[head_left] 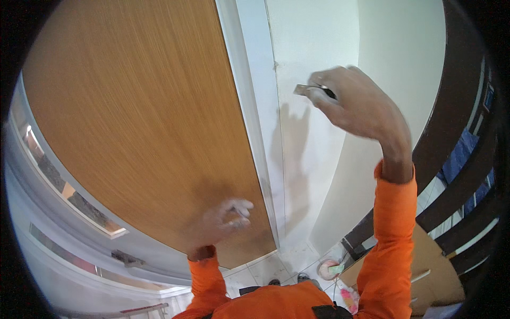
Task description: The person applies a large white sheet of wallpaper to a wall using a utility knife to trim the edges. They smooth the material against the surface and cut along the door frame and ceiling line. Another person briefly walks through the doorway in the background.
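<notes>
My right hand point(358, 101) is raised by the narrow white wall strip point(308, 143) beside the door frame. It grips a small putty knife point(301, 90) by its dark handle, and the flat blade points left. Whether the blade touches the wall cannot be told. Lower down, my left hand point(226, 219) hovers in front of the wooden door point(143, 122), blurred by motion. Its fingers are loosely curled, thumb and forefinger apart, with nothing visible between them. Whitish dust coats its fingertips.
A white door frame point(252, 106) runs beside the door. Dark slats point(425, 138) stand at right, above a light-wood cabinet point(425, 266). On the tiled floor near my feet lie a round pinkish container point(329, 269) and a colourful packet point(348, 300). Glazed panels point(69, 194) curve along the left.
</notes>
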Available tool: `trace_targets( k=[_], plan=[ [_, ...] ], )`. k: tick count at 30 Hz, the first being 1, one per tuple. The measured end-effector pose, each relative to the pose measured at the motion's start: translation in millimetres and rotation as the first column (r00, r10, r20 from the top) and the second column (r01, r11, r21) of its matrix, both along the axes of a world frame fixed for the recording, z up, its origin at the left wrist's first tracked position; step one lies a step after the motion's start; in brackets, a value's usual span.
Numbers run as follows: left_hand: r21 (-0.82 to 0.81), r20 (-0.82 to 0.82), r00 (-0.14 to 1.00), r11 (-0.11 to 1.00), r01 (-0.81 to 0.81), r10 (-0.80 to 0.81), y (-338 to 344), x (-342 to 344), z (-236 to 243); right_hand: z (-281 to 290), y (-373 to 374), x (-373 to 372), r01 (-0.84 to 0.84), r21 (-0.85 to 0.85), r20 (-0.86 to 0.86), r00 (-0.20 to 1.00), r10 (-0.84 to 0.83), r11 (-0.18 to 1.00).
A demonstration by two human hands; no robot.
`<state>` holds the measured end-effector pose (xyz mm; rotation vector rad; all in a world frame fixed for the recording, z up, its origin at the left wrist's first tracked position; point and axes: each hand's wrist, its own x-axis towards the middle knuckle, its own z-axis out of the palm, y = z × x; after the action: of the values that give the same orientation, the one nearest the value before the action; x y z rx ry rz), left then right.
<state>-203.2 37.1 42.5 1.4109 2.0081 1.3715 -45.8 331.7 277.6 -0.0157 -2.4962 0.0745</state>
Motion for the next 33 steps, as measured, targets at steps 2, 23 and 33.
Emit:
trace_targets(
  k=[2,23,33],
  plan=[
    [0.1,-0.141,0.98,0.987,-0.126,0.14,20.1,9.2,37.4,-15.7,6.1,19.0,-0.011,-0.055,-0.079,0.997,0.007,0.998],
    [0.823,-0.563,-0.239,0.563,-0.076,0.791,213.1,7.8,196.5,-97.0,99.0,78.3,-0.252,-0.454,0.0,0.959,0.283,0.855],
    [0.247,-0.934,0.217,0.952,-0.182,0.283,152.8,49.4,169.4,-105.1,114.2,94.2,-0.339,-0.372,-0.144,0.941,0.307,0.864]
  ],
)
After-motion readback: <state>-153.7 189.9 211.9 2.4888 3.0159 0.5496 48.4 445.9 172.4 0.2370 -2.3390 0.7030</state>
